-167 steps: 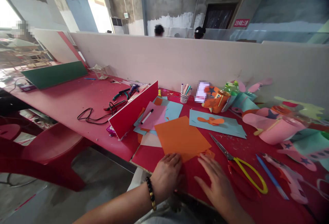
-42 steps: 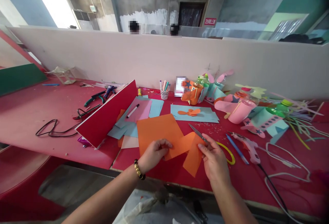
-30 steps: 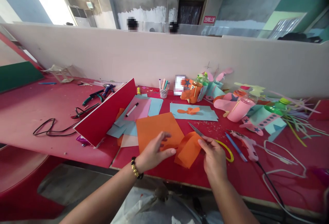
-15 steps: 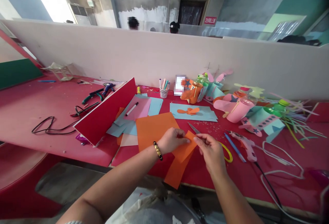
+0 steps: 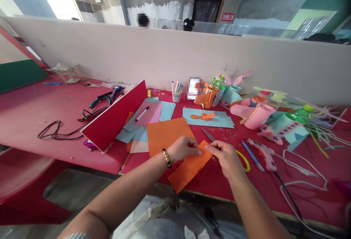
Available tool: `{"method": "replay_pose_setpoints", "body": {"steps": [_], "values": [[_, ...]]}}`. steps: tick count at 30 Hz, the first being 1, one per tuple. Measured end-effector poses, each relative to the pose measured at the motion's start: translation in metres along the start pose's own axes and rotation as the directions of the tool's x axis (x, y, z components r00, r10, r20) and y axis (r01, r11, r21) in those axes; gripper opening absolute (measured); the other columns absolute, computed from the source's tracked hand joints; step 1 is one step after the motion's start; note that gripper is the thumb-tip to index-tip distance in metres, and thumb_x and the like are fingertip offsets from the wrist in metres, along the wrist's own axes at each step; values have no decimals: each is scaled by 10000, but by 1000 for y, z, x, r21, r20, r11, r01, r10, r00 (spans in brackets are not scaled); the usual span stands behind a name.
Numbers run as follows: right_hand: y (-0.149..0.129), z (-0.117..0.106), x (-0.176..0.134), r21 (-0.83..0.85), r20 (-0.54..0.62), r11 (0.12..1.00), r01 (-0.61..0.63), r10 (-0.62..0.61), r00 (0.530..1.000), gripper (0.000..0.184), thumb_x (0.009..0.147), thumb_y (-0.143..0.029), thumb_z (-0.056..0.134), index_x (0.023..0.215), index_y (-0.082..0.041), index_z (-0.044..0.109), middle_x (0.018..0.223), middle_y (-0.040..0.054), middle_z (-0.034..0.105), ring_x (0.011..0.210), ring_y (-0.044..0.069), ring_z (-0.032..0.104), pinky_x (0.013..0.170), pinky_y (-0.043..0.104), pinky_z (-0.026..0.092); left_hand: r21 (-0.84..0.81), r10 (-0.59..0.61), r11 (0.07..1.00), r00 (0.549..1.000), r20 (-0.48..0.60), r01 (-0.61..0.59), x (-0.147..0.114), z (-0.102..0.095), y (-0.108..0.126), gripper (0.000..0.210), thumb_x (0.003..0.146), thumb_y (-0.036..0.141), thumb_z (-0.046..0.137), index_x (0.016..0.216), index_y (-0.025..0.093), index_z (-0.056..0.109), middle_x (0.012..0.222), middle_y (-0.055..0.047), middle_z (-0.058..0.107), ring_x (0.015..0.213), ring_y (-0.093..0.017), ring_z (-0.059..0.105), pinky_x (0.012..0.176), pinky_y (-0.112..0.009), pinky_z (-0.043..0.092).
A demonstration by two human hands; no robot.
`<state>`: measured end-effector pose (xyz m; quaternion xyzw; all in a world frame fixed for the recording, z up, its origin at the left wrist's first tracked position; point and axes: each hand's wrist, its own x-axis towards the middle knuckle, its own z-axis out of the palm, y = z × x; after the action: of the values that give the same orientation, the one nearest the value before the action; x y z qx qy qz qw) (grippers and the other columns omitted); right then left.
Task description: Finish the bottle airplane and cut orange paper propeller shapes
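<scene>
Both of my hands pinch the upper end of an orange paper strip (image 5: 185, 173) over the front of the red table. My left hand (image 5: 184, 148), with a beaded bracelet on its wrist, has thumb and fingers closed on the strip's left edge. On the top right corner, my right hand (image 5: 225, 156) grips with thumb and fingertips. A larger orange sheet (image 5: 168, 133) lies flat behind my left hand. Scissors (image 5: 208, 135) with a yellow handle rest partly hidden behind my right hand. An orange paper propeller (image 5: 203, 116) lies on light blue paper (image 5: 223, 120) beyond.
Right of my hands lie a blue pen (image 5: 252, 156) and a pink glue gun (image 5: 263, 153) with its cord. Paper-covered bottle planes (image 5: 259, 116) stand at the back right. A red board (image 5: 115, 118) stands at left, near a marker cup (image 5: 176, 96).
The orange paper's lower end has swung left, and its two parts, earlier at an angle, now lie nearly in line. Both hands keep their pinch. The view has shifted slightly.
</scene>
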<state>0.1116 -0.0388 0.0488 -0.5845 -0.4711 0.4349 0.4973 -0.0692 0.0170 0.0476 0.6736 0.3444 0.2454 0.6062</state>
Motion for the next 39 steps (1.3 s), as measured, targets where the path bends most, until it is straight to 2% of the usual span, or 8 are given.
{"method": "replay_pose_setpoints", "body": {"steps": [4,7,15,18,24,32,36,39], "values": [[-3,0,3,-106,77,992,66,-58,995,270,713,-442,703,721,-172,682,597,-21,564,560,117,435,527,242,332,13,8,1000,1000,9,-8,1,-1,-1,503,570,606,707,637,132,555,556,51,411,532,-68,316,479,-220,240],[-4,1,5,-153,78,984,91,-79,994,275,738,-450,675,715,-176,682,596,-23,572,569,124,447,548,249,346,-27,16,1000,1000,9,-16,1,0,-2,494,550,586,728,638,133,551,569,53,419,544,-68,329,491,-216,247],[-3,2,4,-81,-73,994,68,-73,995,328,702,-468,698,578,-187,582,476,-60,409,482,100,325,462,244,246,-53,-26,998,998,50,29,-2,-1,-6,476,581,574,721,619,129,555,560,48,416,534,-69,323,494,-225,245],[-2,1,4,-74,-75,995,64,-69,995,322,703,-464,699,585,-185,587,489,-54,414,491,103,331,462,243,252,-33,-41,999,998,39,42,-2,-2,-8,471,581,575,719,624,127,578,552,43,436,529,-71,337,492,-224,252],[4,-4,5,79,-101,996,35,-27,995,311,689,-441,719,579,-191,570,487,-55,423,481,104,347,454,239,270,-28,-94,995,995,24,95,-3,-3,-6,480,565,584,717,666,124,626,593,18,520,541,-83,400,496,-220,292],[12,-10,6,75,-85,997,-4,10,996,308,694,-458,713,601,-193,587,491,-51,447,461,104,368,422,233,286,12,-114,993,993,26,113,-1,-8,-10,431,596,547,710,693,134,632,605,15,547,535,-88,422,494,-219,309],[13,-12,6,22,-71,1000,-13,15,997,318,689,-480,711,603,-191,608,494,-48,466,461,110,394,419,231,316,92,-108,990,994,30,105,0,-7,-13,403,634,534,687,709,141,636,631,7,575,554,-99,460,507,-222,330],[20,-16,6,30,-100,999,-23,26,995,325,682,-487,714,600,-191,608,491,-46,471,459,110,396,418,226,324,251,-39,967,999,2,37,4,-19,-13,360,735,515,602,757,159,656,691,-10,624,619,-128,526,571,-237,378]]}}
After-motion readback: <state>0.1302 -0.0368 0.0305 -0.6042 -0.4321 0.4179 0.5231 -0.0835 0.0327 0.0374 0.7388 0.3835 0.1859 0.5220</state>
